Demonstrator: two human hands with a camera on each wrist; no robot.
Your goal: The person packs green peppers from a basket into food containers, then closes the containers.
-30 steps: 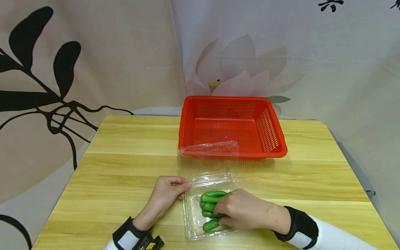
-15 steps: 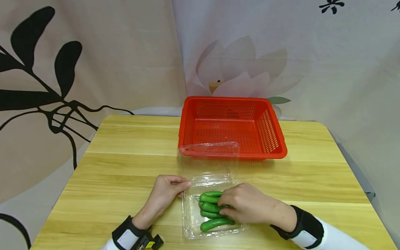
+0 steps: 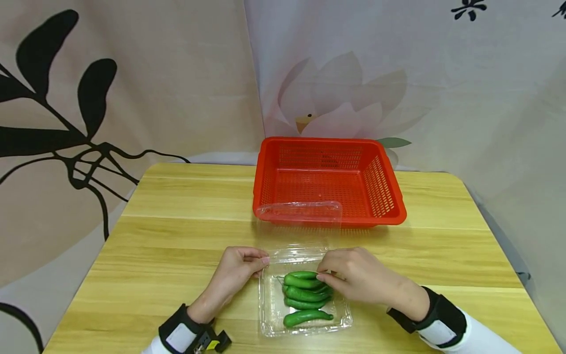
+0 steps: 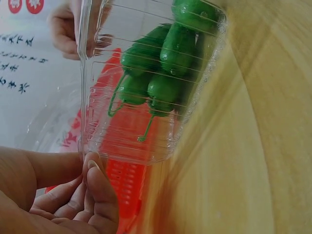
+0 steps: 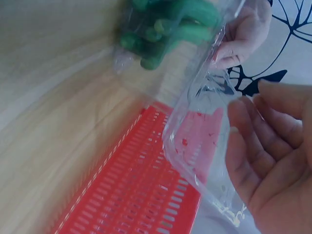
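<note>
Several green chili peppers [image 3: 305,294] lie side by side in the base of a clear plastic clamshell box [image 3: 274,322]. Its hinged lid [image 3: 298,231] is raised and leans back across the front of the red basket. My left hand [image 3: 239,268] pinches the box's left rim near the hinge, between thumb and finger [image 4: 100,185]. Over the box's right side hovers my right hand [image 3: 358,275], its fingertips close to the ends of the upper peppers. In the right wrist view its loosely bent fingers [image 5: 239,146] hold nothing. Thin stems show on some peppers in the left wrist view.
A red plastic basket [image 3: 391,216] with slotted walls stands behind the box at the table's back edge. The wood-grain table [image 3: 177,221] spreads on both sides. A patterned cloth [image 3: 177,73] hangs behind it.
My right hand has drawn up and away to the right from the lower peppers, uncovering the front one. My left hand keeps its place on the rim.
</note>
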